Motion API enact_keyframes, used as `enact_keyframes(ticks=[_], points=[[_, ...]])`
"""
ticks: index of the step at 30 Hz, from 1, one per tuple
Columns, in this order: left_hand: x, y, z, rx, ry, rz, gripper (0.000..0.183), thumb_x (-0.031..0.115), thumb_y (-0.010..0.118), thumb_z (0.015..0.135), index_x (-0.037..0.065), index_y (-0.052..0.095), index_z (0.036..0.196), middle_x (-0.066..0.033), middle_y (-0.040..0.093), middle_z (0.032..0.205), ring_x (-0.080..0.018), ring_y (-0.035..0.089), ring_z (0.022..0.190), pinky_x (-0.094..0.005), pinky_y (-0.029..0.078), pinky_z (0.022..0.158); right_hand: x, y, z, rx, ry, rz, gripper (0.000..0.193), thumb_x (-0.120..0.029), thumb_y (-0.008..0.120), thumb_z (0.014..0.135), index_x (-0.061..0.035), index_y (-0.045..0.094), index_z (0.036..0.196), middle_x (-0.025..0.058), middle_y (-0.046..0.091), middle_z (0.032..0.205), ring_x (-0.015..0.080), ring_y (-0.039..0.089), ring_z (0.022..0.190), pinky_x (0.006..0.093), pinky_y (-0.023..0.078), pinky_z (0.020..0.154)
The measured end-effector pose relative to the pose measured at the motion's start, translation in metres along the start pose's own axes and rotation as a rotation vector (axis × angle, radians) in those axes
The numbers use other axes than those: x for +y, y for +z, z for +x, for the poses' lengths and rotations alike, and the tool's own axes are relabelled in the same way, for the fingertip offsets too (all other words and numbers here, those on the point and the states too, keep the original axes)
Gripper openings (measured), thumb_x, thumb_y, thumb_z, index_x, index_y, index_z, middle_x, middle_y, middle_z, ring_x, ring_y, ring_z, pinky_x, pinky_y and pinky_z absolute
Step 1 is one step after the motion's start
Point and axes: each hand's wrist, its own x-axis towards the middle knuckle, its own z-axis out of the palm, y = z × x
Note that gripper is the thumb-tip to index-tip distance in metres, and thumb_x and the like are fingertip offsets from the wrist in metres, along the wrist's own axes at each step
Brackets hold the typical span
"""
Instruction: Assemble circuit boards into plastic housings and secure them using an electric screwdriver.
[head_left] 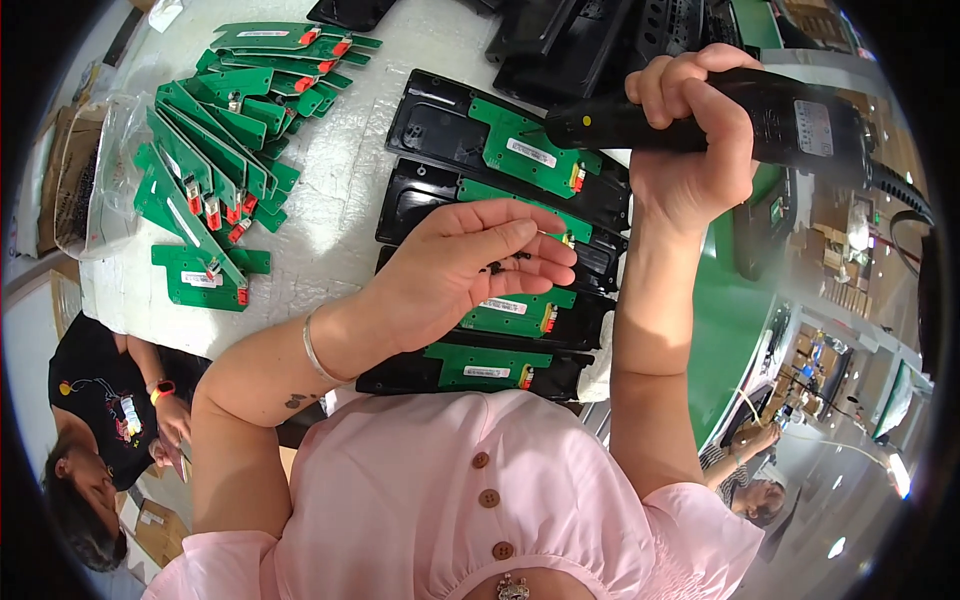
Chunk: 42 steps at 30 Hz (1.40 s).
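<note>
A black electric screwdriver (775, 115) is in my right hand (695, 135), its fingers wrapped round the body. The tool lies nearly level, and its tip points left at the green circuit board (510, 135) in the farthest of several black plastic housings (430, 120). Whether the tip touches a screw I cannot tell. My left hand (450, 255) is cupped over the middle housings, partly hiding them. Several small black screws (508, 264) sit in its curled fingers. Each housing in the row carries a green board with a white label and a red-and-yellow part at its right end.
Loose green boards (215, 150) with red connectors are heaped on the white tabletop (335, 215) at left. More black housings (600, 45) lie at the far side. A cable (900, 190) trails from the screwdriver. One person (110, 400) is at lower left, another (745, 470) at right.
</note>
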Motion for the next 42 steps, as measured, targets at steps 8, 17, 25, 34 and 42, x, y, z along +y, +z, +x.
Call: enact_keyframes(ticks=[8,17,25,34,42], points=[[0.0,-0.002,0.002,0.06,0.023,0.011,0.02,0.014,0.048,0.087,0.003,0.054,0.102,-0.0076,0.059,0.091,-0.0148,0.058,0.085,-0.0228,0.046,0.074,0.004,0.002,0.008,-0.095,0.042,0.03,0.015,-0.004,0.043,0.066,-0.0025,0.049,0.08,0.0051,0.04,0.057,0.0147,0.036,0.05,0.0314,0.035,0.055],[0.009,-0.003,0.001,0.19,0.12,-0.107,0.017,0.013,0.052,0.084,0.003,0.056,0.099,-0.0039,0.059,0.089,-0.01,0.058,0.08,-0.0192,0.048,0.071,0.001,0.013,0.005,-0.11,0.021,-0.013,0.012,-0.005,0.044,0.066,-0.0007,0.047,0.078,0.0037,0.038,0.056,0.0134,0.035,0.048,0.0302,0.033,0.053],[0.008,-0.007,0.002,0.181,0.165,-0.216,0.016,0.017,0.051,0.085,0.004,0.056,0.093,-0.0022,0.058,0.084,-0.0079,0.057,0.075,-0.0162,0.049,0.065,-0.083,0.014,-0.02,-0.43,-0.023,0.276,0.028,-0.005,0.056,0.064,-0.0076,0.045,0.09,-0.0075,0.046,0.058,0.0045,0.043,0.054,0.019,0.032,0.056],[0.005,-0.012,0.002,0.064,0.138,-0.279,0.019,0.021,0.055,0.083,0.004,0.058,0.091,-0.0027,0.058,0.084,-0.0084,0.057,0.076,-0.0179,0.047,0.067,-0.082,0.025,-0.032,-0.357,-0.001,0.199,0.025,-0.005,0.051,0.063,-0.009,0.042,0.086,-0.0044,0.044,0.061,0.0067,0.04,0.054,0.0224,0.03,0.058],[0.007,0.002,0.002,0.099,0.047,-0.204,0.039,0.019,0.034,0.092,-0.009,0.036,0.118,-0.0204,0.052,0.107,-0.0279,0.054,0.098,-0.032,0.044,0.087,-0.01,0.007,0.005,-0.066,-0.057,0.062,0.02,-0.005,0.042,0.068,-0.0029,0.051,0.085,0.0034,0.038,0.057,0.0142,0.034,0.049,0.0314,0.032,0.055]])
